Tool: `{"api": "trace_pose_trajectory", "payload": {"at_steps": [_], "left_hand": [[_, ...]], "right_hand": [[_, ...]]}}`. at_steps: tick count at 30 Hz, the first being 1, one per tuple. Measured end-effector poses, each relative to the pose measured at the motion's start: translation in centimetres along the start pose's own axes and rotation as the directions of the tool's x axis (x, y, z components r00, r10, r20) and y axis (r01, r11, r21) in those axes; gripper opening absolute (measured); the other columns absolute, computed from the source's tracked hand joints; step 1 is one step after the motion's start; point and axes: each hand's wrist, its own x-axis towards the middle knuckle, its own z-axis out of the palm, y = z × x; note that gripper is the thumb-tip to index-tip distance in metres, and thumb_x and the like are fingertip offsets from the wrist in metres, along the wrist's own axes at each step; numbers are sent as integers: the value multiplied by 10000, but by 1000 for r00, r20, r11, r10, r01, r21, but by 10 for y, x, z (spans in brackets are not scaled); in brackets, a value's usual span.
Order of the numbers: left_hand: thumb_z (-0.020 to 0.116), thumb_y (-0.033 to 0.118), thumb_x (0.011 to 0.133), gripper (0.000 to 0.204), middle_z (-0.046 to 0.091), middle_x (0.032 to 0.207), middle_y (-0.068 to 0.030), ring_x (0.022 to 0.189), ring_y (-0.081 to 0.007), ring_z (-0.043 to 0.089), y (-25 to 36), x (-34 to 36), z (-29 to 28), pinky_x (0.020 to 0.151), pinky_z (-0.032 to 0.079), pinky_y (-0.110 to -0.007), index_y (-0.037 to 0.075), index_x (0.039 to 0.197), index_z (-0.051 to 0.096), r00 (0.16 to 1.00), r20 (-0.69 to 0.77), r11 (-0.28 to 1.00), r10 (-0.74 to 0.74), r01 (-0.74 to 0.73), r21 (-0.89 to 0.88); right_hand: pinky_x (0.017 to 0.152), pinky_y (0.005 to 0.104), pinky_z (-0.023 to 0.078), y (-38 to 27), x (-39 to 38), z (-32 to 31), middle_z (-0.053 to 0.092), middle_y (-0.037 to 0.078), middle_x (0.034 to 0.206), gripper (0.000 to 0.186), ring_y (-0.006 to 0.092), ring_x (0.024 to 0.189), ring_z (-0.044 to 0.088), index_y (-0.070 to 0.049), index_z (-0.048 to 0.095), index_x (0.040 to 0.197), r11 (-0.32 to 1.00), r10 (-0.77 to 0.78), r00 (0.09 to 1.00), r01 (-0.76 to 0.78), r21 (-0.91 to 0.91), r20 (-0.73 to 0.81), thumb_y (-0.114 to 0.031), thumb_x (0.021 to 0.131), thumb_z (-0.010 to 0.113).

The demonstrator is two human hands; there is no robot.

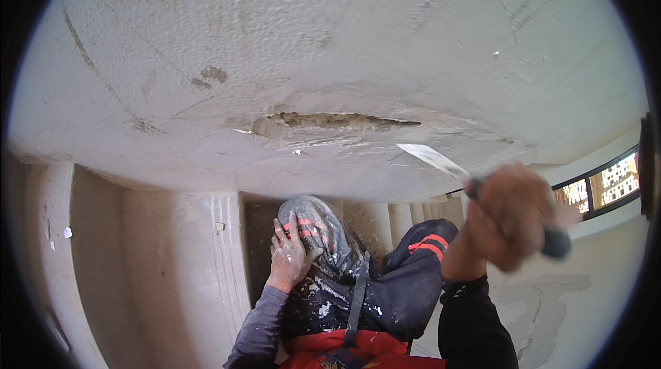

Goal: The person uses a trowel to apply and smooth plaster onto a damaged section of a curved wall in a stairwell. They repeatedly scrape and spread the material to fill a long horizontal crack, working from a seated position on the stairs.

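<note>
A putty knife (435,160) with a pale metal blade and a dark handle is gripped in my right hand (513,214), which is smeared by motion. Its blade tip points at the white wall (385,38), just below the right end of a long gouge (330,121) with rough brown filling showing. Whether the tip touches the wall I cannot tell. Dusted with white flecks, my left hand (289,255) rests with fingers apart on my knee (310,221), over the dark, paint-spotted trousers.
Concrete steps (172,266) lie to the left, with a few white chips on them; more steps (403,221) run off behind my legs. A window (606,183) is at the far right. Peeled patches (210,76) and cracks mark the wall.
</note>
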Motion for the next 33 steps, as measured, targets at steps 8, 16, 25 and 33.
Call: {"api": "trace_pose_trajectory", "payload": {"at_steps": [8, 16, 25, 33], "left_hand": [[716, 512, 727, 1106, 211, 1365, -423, 1168, -565, 393, 1, -2, 2, 976, 379, -539, -14, 1451, 66, 1000, 11, 1000, 8, -7, -9], [709, 523, 727, 1105, 231, 1346, -431, 1156, -569, 406, 0, 1, 2, 978, 377, -549, -18, 1450, 72, 1000, -4, 1000, 29, -29, 0], [670, 575, 735, 1097, 226, 1353, -430, 1133, -550, 438, -3, -1, 6, 946, 412, -532, -18, 1453, 91, 999, 15, 998, 34, -35, 53], [657, 568, 748, 1056, 251, 1352, -419, 1108, -523, 457, -2, 2, 4, 908, 431, -533, 3, 1459, 119, 997, -63, 999, 37, -35, 34]], "right_hand": [[420, 277, 375, 28, -1, 29, 434, 21, 550, 160, 100, 418, 407, -115, 394, 783, 987, 40, 952, -85, -136, -303, -28, 841, 515], [583, 336, 477, 54, -30, 15, 512, 37, 654, 159, 149, 556, 491, -118, 465, 799, 964, 140, 909, -216, -157, -392, -141, 837, 617], [509, 332, 453, 13, -19, 34, 491, 38, 645, 230, 165, 547, 490, -99, 467, 765, 997, 77, 930, -72, 29, -359, -124, 788, 694], [417, 326, 417, 3, -3, 23, 477, 39, 582, 229, 144, 425, 426, -118, 406, 785, 995, 88, 996, -89, -45, -11, -130, 854, 624]]}}
